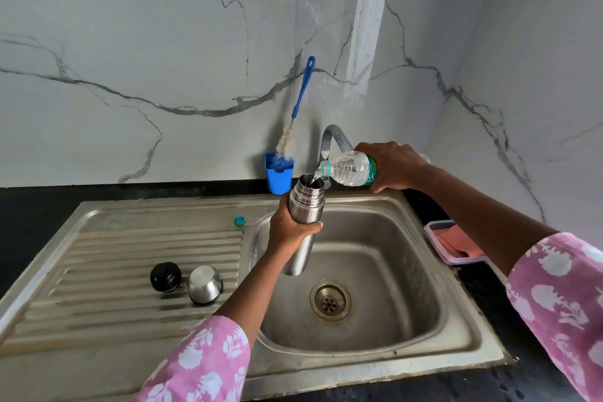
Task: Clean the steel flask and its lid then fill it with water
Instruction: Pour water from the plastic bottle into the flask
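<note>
Water is running in a thin stream from a clear plastic bottle (350, 170) into the open mouth of the steel flask (306, 206), just above the centre of the frame. The left hand (290, 228) is gripping the flask round its middle, fingers curled behind the body and thumb lying across the front. It is holding the flask slightly tilted over the sink basin (398, 248), with the base hanging clear of the bottom. The right hand (390, 166) is clamping the bottle by its body, fingers wrapped together over the green label. The bottle is lying almost level, its neck pointing toward the left of the frame and sitting just at the flask's rim.

In the lower left, a black stopper (165, 277) and a steel cup (205, 284) are lying just beside each other on the ribbed drainboard (107, 258). A small teal cap (239, 221) is resting on the sink's flat edge, left of the flask. Behind the flask, a blue holder (279, 179) is standing against the marble wall, and a bottle brush (301, 98) is leaning up out of it. The tap (331, 135) is curving behind the bottle. At the right edge of the sink, a pink-rimmed tray (434, 228) is holding a pink cloth (456, 240).
</note>
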